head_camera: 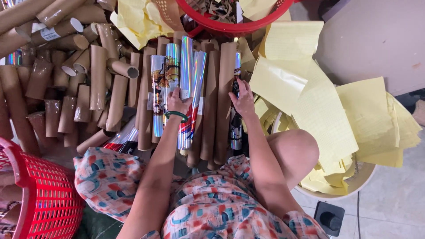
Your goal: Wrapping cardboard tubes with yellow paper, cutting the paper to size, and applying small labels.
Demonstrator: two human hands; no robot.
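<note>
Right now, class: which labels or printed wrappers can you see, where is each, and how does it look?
White label: small rectangle on a brown cardboard tube, top left.
Printed foil tube: beside the left hand; silver, orange and red picture.
Holographic tube: centre, under the left hand; rainbow silver, red-blue end.

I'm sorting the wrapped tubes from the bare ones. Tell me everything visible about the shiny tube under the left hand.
The holographic tube is long, wrapped in glossy rainbow-silver film with red and blue print near its lower end. It lies lengthwise on brown cardboard tubes, beside other wrapped ones. The left hand rests on its middle.
</note>
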